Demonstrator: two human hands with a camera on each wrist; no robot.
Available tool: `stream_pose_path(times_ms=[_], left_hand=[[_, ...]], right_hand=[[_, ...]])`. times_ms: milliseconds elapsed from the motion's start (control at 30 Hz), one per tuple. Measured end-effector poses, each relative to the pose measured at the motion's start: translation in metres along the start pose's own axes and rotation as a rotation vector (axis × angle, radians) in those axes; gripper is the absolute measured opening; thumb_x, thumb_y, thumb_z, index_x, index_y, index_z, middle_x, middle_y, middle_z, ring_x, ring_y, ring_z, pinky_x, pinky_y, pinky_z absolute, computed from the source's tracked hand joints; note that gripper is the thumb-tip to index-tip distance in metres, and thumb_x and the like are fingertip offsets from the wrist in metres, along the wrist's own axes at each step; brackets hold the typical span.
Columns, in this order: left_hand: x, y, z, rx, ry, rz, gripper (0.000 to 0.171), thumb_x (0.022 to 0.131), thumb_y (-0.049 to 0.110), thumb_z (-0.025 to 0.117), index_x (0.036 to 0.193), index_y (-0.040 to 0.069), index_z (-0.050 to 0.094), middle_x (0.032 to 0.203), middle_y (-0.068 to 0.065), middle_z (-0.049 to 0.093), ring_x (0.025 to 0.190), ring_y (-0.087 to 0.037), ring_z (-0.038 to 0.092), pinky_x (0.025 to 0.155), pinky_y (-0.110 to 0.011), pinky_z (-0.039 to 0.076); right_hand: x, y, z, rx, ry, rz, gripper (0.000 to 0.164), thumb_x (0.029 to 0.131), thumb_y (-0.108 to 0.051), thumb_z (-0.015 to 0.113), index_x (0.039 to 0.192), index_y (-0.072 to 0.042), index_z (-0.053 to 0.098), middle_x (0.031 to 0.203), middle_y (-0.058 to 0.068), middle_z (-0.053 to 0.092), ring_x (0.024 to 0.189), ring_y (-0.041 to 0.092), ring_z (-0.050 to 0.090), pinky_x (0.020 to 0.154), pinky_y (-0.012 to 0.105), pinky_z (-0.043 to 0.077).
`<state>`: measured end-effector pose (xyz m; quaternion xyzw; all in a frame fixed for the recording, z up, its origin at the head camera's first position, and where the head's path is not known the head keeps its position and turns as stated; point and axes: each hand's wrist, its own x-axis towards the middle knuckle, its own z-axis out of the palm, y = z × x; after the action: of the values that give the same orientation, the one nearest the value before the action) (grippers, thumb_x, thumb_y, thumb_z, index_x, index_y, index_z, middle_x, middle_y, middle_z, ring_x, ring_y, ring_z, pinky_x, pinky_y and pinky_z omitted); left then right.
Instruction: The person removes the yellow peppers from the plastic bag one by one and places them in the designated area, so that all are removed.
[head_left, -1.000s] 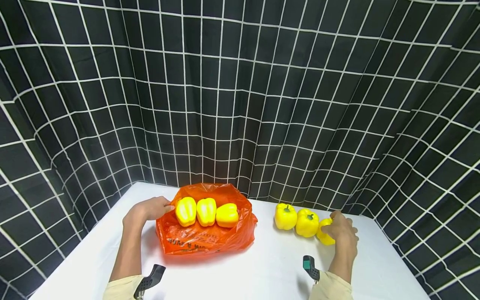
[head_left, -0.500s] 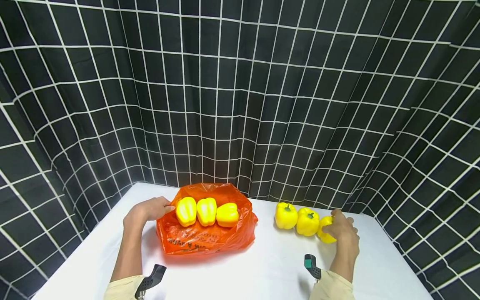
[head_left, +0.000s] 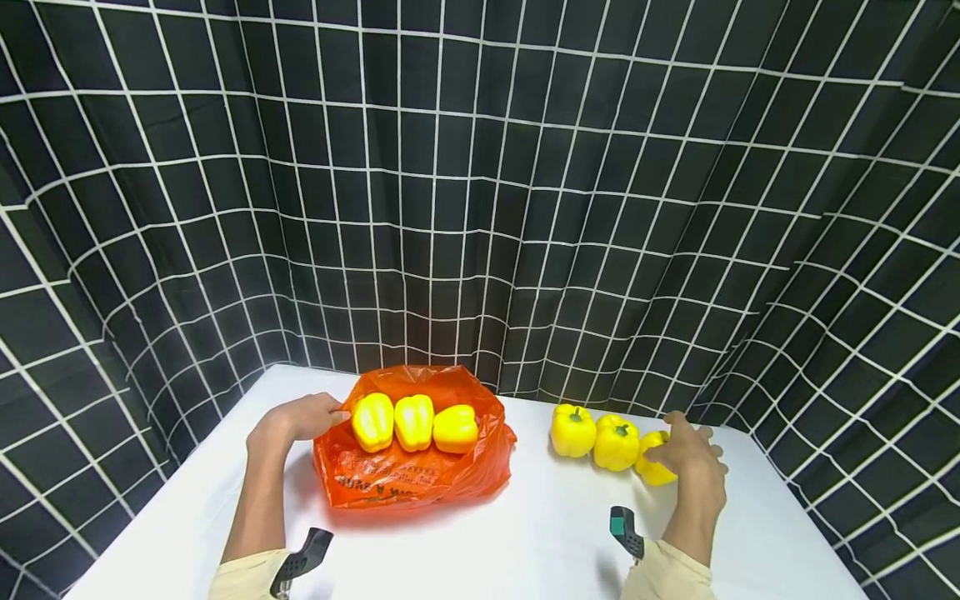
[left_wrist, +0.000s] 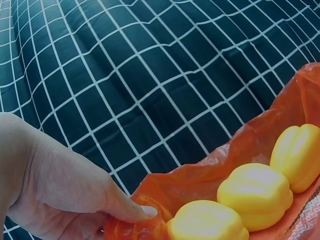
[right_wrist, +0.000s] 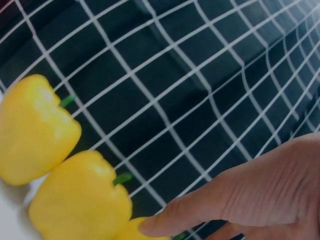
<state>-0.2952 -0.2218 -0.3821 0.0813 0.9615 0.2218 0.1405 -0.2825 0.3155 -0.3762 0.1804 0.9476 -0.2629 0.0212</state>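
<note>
At the left of the head view, an orange-red plastic bag (head_left: pixel 412 479) lies with its mouth spread wide. Three yellow bell peppers (head_left: pixel 413 423) rest side by side in the mouth. My left hand (head_left: pixel 300 418) pinches the bag's left rim between thumb and fingers; the left wrist view shows the thumb (left_wrist: pixel 135 210) pressing on the plastic. Three more yellow bell peppers (head_left: pixel 617 443) with green stems stand in a slanting row on the right. My right hand (head_left: pixel 692 458) is at the rightmost pepper (head_left: pixel 656 473), fingers loosely spread, its thumb (right_wrist: pixel 170 217) overlapping the pepper, which is partly hidden.
A white tabletop (head_left: pixel 555 533) carries everything. Dark curtains (head_left: pixel 480 208) with a white grid hang behind and along both sides. Black wrist mounts (head_left: pixel 624 531) stick out inward from the sleeves.
My right hand has shifted slightly right, its fingers spreading a little from the rightmost pepper. The left hand, the bag and the peppers in it stay as they were.
</note>
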Motion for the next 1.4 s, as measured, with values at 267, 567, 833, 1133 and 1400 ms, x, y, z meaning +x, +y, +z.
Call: stream_pose_path(times_ms=[267, 567, 833, 1133, 1400], left_hand=[[-0.001, -0.002, 0.002, 0.005, 0.000, 0.012, 0.027, 0.105, 0.019, 0.058, 0.117, 0.000, 0.074, 0.096, -0.010, 0.071, 0.088, -0.021, 0.062, 0.095, -0.052, 0.055], [-0.002, -0.002, 0.001, 0.018, 0.002, 0.004, 0.025, 0.105, 0.018, 0.059, 0.115, 0.000, 0.073, 0.092, -0.009, 0.069, 0.086, -0.020, 0.061, 0.092, -0.049, 0.056], [-0.002, -0.002, 0.000, 0.022, -0.006, -0.006, 0.025, 0.104, 0.018, 0.060, 0.115, 0.000, 0.073, 0.091, -0.008, 0.070, 0.085, -0.020, 0.061, 0.095, -0.051, 0.057], [-0.005, -0.001, 0.000, 0.018, 0.000, -0.034, 0.025, 0.104, 0.018, 0.060, 0.113, -0.002, 0.073, 0.083, -0.006, 0.064, 0.081, -0.019, 0.059, 0.085, -0.043, 0.056], [-0.007, 0.001, 0.001, 0.013, 0.000, -0.069, 0.024, 0.104, 0.019, 0.062, 0.112, -0.001, 0.071, 0.082, -0.006, 0.062, 0.081, -0.020, 0.058, 0.085, -0.042, 0.056]], right_hand=[[-0.017, -0.029, -0.010, -0.058, 0.048, -0.103, 0.079, 0.090, -0.017, 0.075, 0.154, 0.001, 0.032, 0.150, 0.048, 0.022, 0.137, 0.072, 0.027, 0.109, 0.081, 0.031], [-0.040, -0.073, -0.004, -0.031, 0.102, -0.299, 0.068, 0.095, -0.019, 0.071, 0.154, -0.003, 0.040, 0.153, 0.042, 0.030, 0.137, 0.067, 0.036, 0.102, 0.080, 0.041], [-0.058, -0.116, 0.013, 0.110, 0.192, -0.508, 0.053, 0.098, -0.013, 0.067, 0.147, -0.002, 0.051, 0.149, 0.033, 0.047, 0.135, 0.054, 0.051, 0.106, 0.069, 0.048], [-0.082, -0.172, 0.056, 0.246, 0.258, -0.698, 0.042, 0.095, -0.014, 0.074, 0.135, -0.005, 0.061, 0.126, 0.019, 0.068, 0.113, 0.036, 0.067, 0.096, 0.051, 0.059], [-0.095, -0.200, 0.099, 0.201, 0.145, -0.836, 0.041, 0.097, -0.013, 0.073, 0.134, -0.001, 0.062, 0.124, 0.019, 0.069, 0.111, 0.032, 0.070, 0.095, 0.045, 0.061]])
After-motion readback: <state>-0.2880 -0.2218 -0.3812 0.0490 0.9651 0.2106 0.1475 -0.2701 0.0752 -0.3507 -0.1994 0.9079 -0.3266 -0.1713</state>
